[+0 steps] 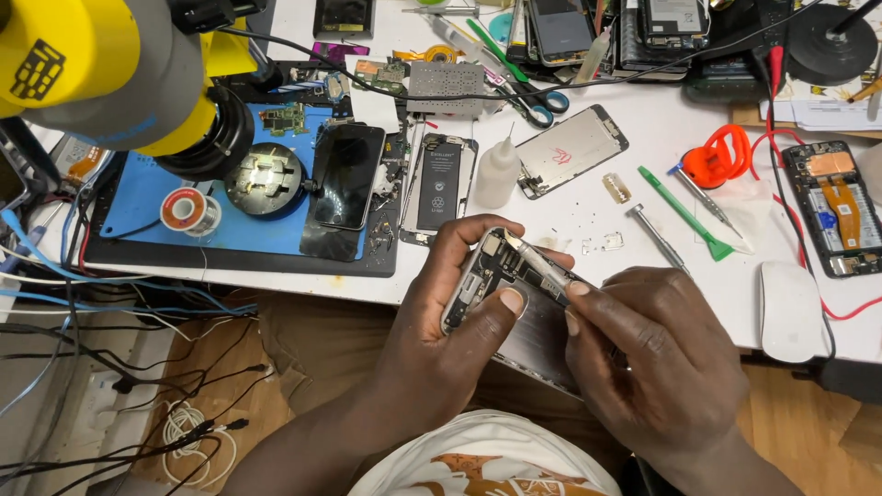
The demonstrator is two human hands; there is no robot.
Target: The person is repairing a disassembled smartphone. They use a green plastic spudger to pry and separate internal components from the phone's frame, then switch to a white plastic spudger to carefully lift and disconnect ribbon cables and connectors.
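The left hand [441, 321] grips an opened phone frame [487, 276] at the near table edge, thumb pressed on its side, while the right hand [652, 358] pinches a slim metal tool [537, 262] whose tip rests in the frame's upper corner — the step looks like prying or unscrewing inside. Any next move needs a steady tip. Farther off lie a loose screwdriver [657, 237], a white dropper bottle [497, 172] and a blue work mat [156, 197].
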